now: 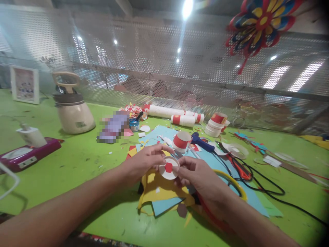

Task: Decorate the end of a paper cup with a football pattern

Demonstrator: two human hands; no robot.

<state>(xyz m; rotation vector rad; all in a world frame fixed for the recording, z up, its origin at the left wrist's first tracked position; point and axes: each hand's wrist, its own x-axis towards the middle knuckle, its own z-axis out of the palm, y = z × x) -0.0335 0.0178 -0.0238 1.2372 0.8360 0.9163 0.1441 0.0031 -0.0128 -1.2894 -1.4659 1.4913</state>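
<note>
A round white paper disc (168, 176) with a red hexagon (168, 167) at its centre is held up over the paper pieces. My right hand (194, 171) pinches its right edge between thumb and fingers. At the disc's left edge, my left hand (151, 158) has its fingertips closed on the rim, its upper fingers reaching across behind the top. Under both hands lie crumpled yellow paper (164, 192), a blue piece (167, 206) and a brown hexagon (182, 210). A red and white paper cup (182, 141) stands just beyond the disc.
A blue glue gun (203, 142) with a black cable lies to the right, near orange-handled scissors (241, 169) and a yellow ring (235, 183). Stacked cups (216, 125) stand behind. Leftward are a kettle (73, 115), a pixelated phone-like object (114, 127) and a purple power strip (31, 154).
</note>
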